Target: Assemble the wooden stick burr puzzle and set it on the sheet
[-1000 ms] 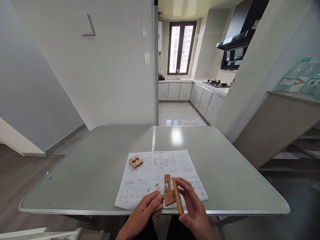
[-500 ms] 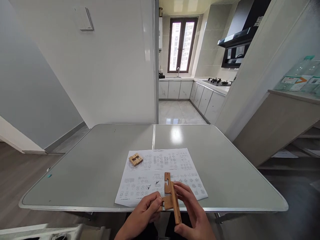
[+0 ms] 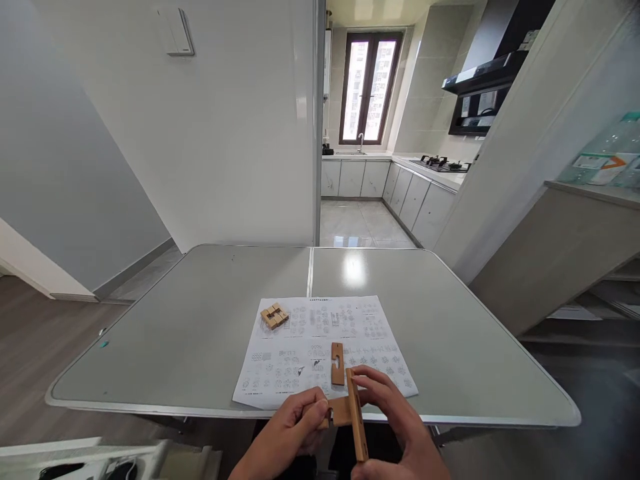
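My left hand pinches the left end of a flat wooden puzzle piece over the table's front edge. A long wooden puzzle piece stands crosswise at the flat piece's right end, and my right hand grips it between thumb and fingers. The two pieces meet; how deeply they fit together I cannot tell. Just beyond my hands, a notched wooden piece with a shaped slot lies on the printed sheet. A small assembled wooden block puzzle rests on the sheet's upper left corner.
The sheet lies on a grey-green table with a metal rim. A small teal scrap is near the left edge. Plastic bottles stand on a shelf at right. A white object shows at lower left.
The view has shifted slightly. My hands and the joined pieces have moved a little down and right, so the long piece now stands apart from the notched piece on the sheet.
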Demonstrator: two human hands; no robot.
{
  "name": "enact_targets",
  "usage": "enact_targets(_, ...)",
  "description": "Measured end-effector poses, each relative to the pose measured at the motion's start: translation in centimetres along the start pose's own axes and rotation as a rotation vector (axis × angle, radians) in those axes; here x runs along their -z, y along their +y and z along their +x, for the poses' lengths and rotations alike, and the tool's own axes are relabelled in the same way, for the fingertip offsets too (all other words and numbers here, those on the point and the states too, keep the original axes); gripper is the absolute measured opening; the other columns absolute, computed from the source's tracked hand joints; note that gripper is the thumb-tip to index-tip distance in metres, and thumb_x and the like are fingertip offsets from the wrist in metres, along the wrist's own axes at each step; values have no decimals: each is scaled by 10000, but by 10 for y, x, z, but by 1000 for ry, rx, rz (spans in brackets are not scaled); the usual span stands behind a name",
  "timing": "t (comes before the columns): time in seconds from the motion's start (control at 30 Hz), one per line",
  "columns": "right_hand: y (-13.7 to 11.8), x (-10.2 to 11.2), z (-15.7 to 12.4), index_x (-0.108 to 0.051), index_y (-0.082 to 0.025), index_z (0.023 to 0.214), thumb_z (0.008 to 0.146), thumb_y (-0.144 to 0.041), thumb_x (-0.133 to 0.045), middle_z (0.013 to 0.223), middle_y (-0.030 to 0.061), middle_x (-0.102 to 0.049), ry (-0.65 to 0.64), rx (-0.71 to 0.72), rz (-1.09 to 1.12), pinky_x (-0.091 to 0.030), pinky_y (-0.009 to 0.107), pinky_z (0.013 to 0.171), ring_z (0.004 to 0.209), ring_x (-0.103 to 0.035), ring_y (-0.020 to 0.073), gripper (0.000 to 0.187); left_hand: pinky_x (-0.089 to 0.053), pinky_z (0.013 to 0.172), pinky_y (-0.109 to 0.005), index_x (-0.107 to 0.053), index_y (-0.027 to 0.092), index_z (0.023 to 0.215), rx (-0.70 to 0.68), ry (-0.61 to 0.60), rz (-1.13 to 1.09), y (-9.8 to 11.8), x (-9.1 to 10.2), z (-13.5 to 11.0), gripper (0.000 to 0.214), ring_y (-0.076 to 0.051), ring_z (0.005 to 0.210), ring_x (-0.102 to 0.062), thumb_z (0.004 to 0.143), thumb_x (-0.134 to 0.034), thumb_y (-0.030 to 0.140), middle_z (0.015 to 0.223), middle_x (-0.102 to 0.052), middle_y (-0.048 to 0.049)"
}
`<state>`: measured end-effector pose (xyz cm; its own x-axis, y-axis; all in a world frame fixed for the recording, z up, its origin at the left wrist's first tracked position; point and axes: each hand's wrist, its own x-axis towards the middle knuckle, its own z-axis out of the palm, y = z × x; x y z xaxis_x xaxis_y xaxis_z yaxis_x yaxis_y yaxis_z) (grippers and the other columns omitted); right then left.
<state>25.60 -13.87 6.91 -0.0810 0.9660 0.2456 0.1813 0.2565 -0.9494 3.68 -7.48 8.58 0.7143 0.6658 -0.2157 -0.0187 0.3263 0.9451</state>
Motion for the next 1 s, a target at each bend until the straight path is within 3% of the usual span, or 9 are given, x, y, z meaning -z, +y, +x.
enact_targets(0.17,1,6,1,-544,-406,1450,594,-539,-961,1536,82,-427,-72,-125,212,-529,426,1024,1109,-668,306,962,-155,475,-235,-392,226,764,-3,-26,-22,-4,-4,-4,476,-64,476,-167,961,-563,624,551,-259,126)
enact_targets(0.33,-8,18,0,-562,-429,1426,613,-483,-962,1523,61,-411,-241,-232,376,-508,410,1045,1129,-661,288,907,-244,508,-230,-441,209,765,21,-26,82,2,-11,-11,494,-76,513,-251,955,-540,654,586,-339,99)
enact_targets(0.67,-3,16,-5,-536,-434,1441,602,-453,-960,1526,61,-368,-168,-234,304,-537,411,984,1036,-659,263,941,-257,534,-236,-456,209,784,35,71,112,-3,-21,-15,448,-88,535,-266,996,-504,601,593,-301,98)
enact_targets(0.9,-6,27,-6,-568,-437,1422,600,-483,-959,1565,57,-345,-257,-304,320,-540,424,995,1010,-664,254,912,-249,544,-243,-441,210,767,80,8,156,10,-30,-17,488,-96,569,-271,974,-498,648,636,-322,81)
enact_targets(1.0,-2,25,-7,-543,-429,1445,592,-507,-957,1550,71,-373,-214,-276,267,-547,410,964,988,-658,251,952,-246,541,-247,-447,211,772,78,31,143,10,-30,-15,476,-97,561,-262,978,-503,636,621,-313,86)
